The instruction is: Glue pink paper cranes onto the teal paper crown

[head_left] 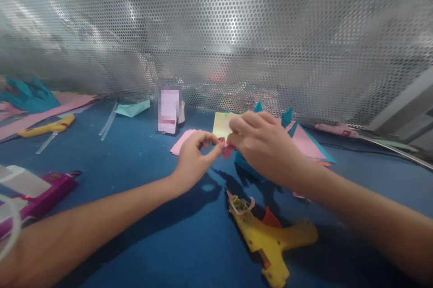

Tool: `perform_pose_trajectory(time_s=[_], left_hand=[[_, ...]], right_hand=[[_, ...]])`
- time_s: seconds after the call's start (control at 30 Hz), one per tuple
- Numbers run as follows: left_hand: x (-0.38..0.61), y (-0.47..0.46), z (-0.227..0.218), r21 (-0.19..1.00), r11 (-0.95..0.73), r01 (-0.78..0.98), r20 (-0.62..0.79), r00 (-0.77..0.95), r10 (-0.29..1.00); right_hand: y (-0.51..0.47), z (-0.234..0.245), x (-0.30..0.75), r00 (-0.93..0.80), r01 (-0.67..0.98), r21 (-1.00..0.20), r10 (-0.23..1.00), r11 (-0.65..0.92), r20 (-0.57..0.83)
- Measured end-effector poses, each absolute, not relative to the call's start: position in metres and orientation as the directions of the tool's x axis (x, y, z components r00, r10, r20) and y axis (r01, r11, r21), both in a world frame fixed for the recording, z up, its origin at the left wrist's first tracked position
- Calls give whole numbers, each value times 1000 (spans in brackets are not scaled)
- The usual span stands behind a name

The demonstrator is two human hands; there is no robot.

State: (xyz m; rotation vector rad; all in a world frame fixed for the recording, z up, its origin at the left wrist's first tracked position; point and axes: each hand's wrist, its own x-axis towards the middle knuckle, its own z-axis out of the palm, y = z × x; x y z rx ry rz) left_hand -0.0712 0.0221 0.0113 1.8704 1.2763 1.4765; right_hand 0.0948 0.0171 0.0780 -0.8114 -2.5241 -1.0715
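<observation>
Between my two hands is a small folded piece of pink paper (226, 150), held above the blue table. My left hand (194, 157) pinches its left side with thumb and forefinger. The fingers of my right hand (257, 139) are closed at its right side and hide part of it. A stack of pink paper sheets (181, 143) lies just behind my left hand. Yellow paper (221, 122) and blue folded paper (250, 165) show behind and beneath my right hand. Nearer to me, a yellow glue gun (270, 234) lies on its side.
A propped phone (169, 107) stands at the back before a perforated metal panel (216, 31). On the left are a yellow glue gun (50, 126), clear glue sticks (108, 121), mint folded paper (133, 107) and a magenta device (50, 189). Pink triangular paper (306, 141) lies right.
</observation>
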Motion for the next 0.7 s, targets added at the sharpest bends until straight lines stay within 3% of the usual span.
perform_pose_trajectory(time_s=[0.07,0.13,0.2,0.3,0.5,0.7], left_hand=[[-70,22,13,928,-340,149,360,-140,922],[-67,22,14,991,-108,-75,97,-142,985],[-63,19,14,972,122,-198,-129,-25,991],[-58,15,15,888,345,-304,-312,153,938],[-56,14,14,802,479,-357,-360,352,864],[-56,16,14,766,519,-380,-339,448,827]], right_hand=[[21,88,104,-743,667,533,403,521,535],[24,98,113,-679,712,431,387,554,624],[28,104,119,-611,714,242,416,656,673],[35,102,122,-529,689,-5,508,725,680],[44,91,118,-487,748,-101,646,656,587],[43,90,113,-500,703,-116,603,702,621]])
